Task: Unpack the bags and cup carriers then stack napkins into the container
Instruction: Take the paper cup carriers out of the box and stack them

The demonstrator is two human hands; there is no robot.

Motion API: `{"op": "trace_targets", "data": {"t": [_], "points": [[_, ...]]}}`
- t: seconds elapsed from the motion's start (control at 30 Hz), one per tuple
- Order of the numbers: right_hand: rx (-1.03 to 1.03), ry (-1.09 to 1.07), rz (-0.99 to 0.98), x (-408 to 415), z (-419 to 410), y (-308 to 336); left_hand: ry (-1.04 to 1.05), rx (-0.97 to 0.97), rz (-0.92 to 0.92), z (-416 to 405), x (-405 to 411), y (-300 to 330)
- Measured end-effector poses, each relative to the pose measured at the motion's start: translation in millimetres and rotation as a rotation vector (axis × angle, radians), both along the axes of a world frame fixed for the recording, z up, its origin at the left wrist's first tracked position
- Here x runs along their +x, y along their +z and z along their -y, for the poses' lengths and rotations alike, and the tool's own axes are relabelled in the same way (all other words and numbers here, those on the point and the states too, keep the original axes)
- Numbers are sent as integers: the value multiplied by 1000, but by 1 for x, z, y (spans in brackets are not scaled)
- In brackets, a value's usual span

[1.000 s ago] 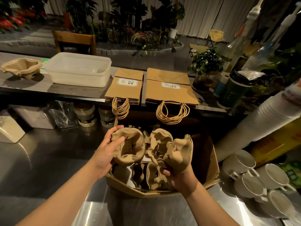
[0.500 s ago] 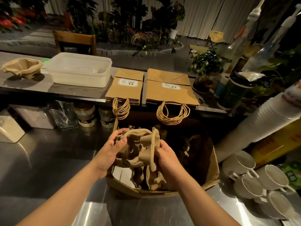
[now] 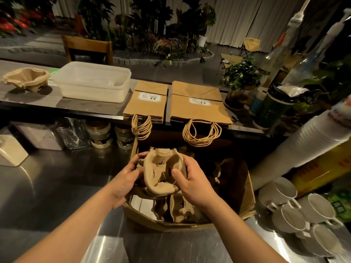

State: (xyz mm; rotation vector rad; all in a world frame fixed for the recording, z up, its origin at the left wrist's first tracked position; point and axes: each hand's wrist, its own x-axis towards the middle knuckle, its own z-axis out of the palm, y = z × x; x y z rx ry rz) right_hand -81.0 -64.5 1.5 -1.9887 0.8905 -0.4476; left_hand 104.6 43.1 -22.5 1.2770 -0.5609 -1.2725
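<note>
**Head view: both hands lifting nested cup carriers out of the box**

Head view is showing me both hands working over the open cardboard box (image 3: 245,186). My left hand (image 3: 125,179) is curling round the left side of a bunch of pulp cup carriers (image 3: 161,168), and my right hand (image 3: 191,183) is gripping the right side, thumb pressing on the front. I am judging that the two-sided hold is keeping the nested pieces together as they are coming clear of the box. More carriers (image 3: 176,205) are sitting inside, so unpacking is not finished.

On the raised table (image 3: 91,109) beyond, two stacks of flat paper bags (image 3: 197,107) are lying with handles hanging over the edge. Left of them the plastic container (image 3: 91,80) is waiting; I cannot tell whether any napkins are in it. One lone carrier (image 3: 24,78) is resting farther left. White mugs (image 3: 296,207) are crowding the steel surface at right. Plants and curtains are filling the dim room behind.
</note>
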Motion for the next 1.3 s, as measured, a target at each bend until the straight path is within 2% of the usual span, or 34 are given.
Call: {"op": "trace_targets", "data": {"t": [0.4, 0.5, 0.7, 0.87, 0.97, 1.23, 1.3], "points": [[46, -10, 145, -3, 2, 18, -76, 47, -20, -1, 6, 3], [-3, 26, 98, -1, 6, 28, -123, 66, 27, 0, 6, 4], [-180, 203, -118, 4, 11, 47, -131, 117, 74, 3, 2, 9], [-252, 286, -192, 13, 12, 40, -156, 146, 124, 2, 3, 5], [-250, 284, -199, 18, 11, 32, -202, 96, 93, 2, 7, -3], [-90, 176, -95, 21, 15, 31, -141, 34, 54, 5, 7, -7], [-118, 194, -116, 21, 14, 27, -126, 27, 53, 6, 6, -5]]}}
